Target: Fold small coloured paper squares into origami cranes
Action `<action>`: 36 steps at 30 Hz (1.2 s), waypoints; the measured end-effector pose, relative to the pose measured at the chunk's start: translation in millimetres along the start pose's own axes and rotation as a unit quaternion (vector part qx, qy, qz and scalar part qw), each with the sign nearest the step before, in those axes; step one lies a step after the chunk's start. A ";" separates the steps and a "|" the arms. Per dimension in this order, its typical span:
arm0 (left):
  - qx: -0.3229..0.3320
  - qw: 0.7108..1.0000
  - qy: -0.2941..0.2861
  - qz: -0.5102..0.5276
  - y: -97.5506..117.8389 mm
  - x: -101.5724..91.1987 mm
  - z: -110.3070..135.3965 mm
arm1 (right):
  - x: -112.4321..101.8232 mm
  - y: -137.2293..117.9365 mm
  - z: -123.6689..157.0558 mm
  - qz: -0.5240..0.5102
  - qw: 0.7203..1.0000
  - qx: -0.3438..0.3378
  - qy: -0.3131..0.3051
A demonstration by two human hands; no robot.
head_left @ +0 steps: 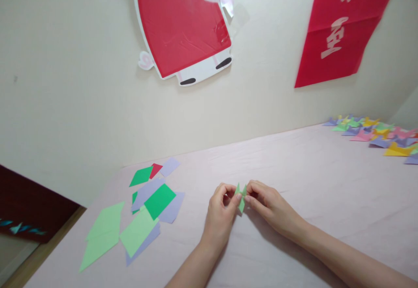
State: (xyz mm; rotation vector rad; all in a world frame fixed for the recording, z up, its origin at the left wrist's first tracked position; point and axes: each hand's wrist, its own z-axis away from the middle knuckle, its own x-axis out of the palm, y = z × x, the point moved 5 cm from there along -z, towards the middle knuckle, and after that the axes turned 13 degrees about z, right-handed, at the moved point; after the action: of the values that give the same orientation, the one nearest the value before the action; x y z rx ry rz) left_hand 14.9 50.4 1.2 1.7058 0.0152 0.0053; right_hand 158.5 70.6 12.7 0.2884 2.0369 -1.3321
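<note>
A small light green folded paper piece (pixel 242 204) is held just above the pale pink cloth, two narrow points upward and one broader point downward. My left hand (pixel 222 209) pinches its left side between thumb and fingers. From the right, my right hand (pixel 269 203) closes thumb and fingertips on its upper right part. The fingers cover some of the folds. Left of my hands lie loose paper sheets: light green (pixel 139 231), dark green (pixel 160 201), pale purple (pixel 173 207) and a red piece (pixel 156 170).
Rows of folded paper figures (pixel 362 133) in several colours stand at the table's far right. The cloth-covered table (pixel 209 166) meets a wall with a cartoon cutout (pixel 186 26) and a red banner (pixel 342 35). Its left edge drops toward a dark red surface (pixel 35 205).
</note>
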 end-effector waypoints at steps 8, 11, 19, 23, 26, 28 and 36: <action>0.005 0.999 0.018 0.027 -5.3 -7.5 -3.0 | 1.1 3.6 -1.0 -0.010 1.000 -0.005 -0.011; 0.014 1.000 0.005 0.024 -3.1 -5.1 -2.4 | 2.5 6.7 -2.0 -0.041 0.999 0.005 -0.006; 0.018 0.999 0.005 0.029 1.8 -3.7 -1.3 | 3.3 8.1 -4.1 -0.113 0.993 0.016 0.000; 0.016 1.000 -0.005 0.026 2.0 -3.6 -2.7 | 2.6 6.7 -3.0 -0.117 0.993 0.024 0.007; 0.026 0.999 -0.005 0.017 3.5 -4.4 -4.0 | 2.9 7.1 -2.6 -0.113 0.993 0.023 0.005; 0.035 0.999 -0.002 0.013 4.7 -4.9 -4.0 | 3.3 8.5 -2.8 -0.107 0.994 0.026 0.002; 0.006 0.997 -0.003 0.071 3.7 -3.0 -1.8 | 2.3 11.8 -3.0 -0.099 0.995 0.022 -0.004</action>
State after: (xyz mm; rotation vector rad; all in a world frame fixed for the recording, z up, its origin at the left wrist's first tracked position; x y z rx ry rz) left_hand 11.9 51.6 5.1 1.7162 -0.1111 0.1073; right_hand 161.6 78.2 3.4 0.1029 2.0750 -1.4957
